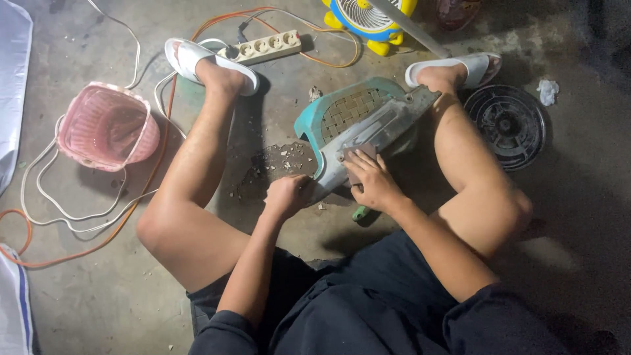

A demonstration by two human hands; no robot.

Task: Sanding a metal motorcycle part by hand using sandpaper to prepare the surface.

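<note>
Sandpaper [359, 155], a small brown piece, lies flat on a grey part [388, 125] that is fixed to a teal plastic stool [342, 108] tipped over on the concrete floor [98, 289]. The stool lies between the person's two bare legs as they sit on the ground. The right hand [371, 181] presses the sandpaper down with its fingers spread flat on top, so it pins the sheet more than it grabs it. The left hand [287, 195] is curled shut around the low end of the grey part and keeps it from sliding. It looks like the rubbing step is going on now, because little chips and dust [282, 161] lie on the floor just beside the stool. I think the next rub needs a firm push along the grey part while the other hand holds tight. A pink basket [108, 126], white and orange cords [79, 217] and a power strip [263, 46] lie off to the side.
</note>
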